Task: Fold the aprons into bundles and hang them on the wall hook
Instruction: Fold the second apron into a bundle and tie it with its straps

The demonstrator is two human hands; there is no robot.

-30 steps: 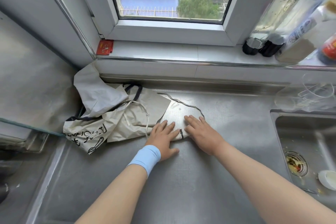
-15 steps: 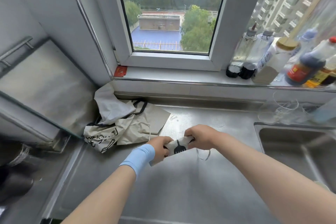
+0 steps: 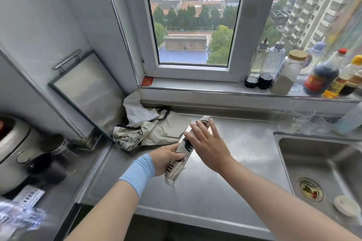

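Note:
A beige apron folded into a narrow bundle (image 3: 176, 170) with black prints is lifted above the steel counter (image 3: 225, 182). My left hand (image 3: 166, 159), with a blue wristband, grips the bundle's lower part. My right hand (image 3: 207, 143) lies over its upper part with fingers spread and fairly straight. A second beige apron (image 3: 148, 130) with black trim and lettering lies crumpled in the counter's back left corner under the window. No wall hook is in view.
A sink (image 3: 321, 164) with a drain strainer lies to the right, and glass cups (image 3: 297, 119) stand behind it. Sauce bottles (image 3: 321, 76) line the window sill. A glass panel (image 3: 84, 92) leans at the left, beside a rice cooker (image 3: 11, 152) and dark cups (image 3: 49, 166).
Both hands went from pressing the apron flat on the counter to lifting it as a rolled bundle. The bundle has turned more upright, and the right hand has opened over it.

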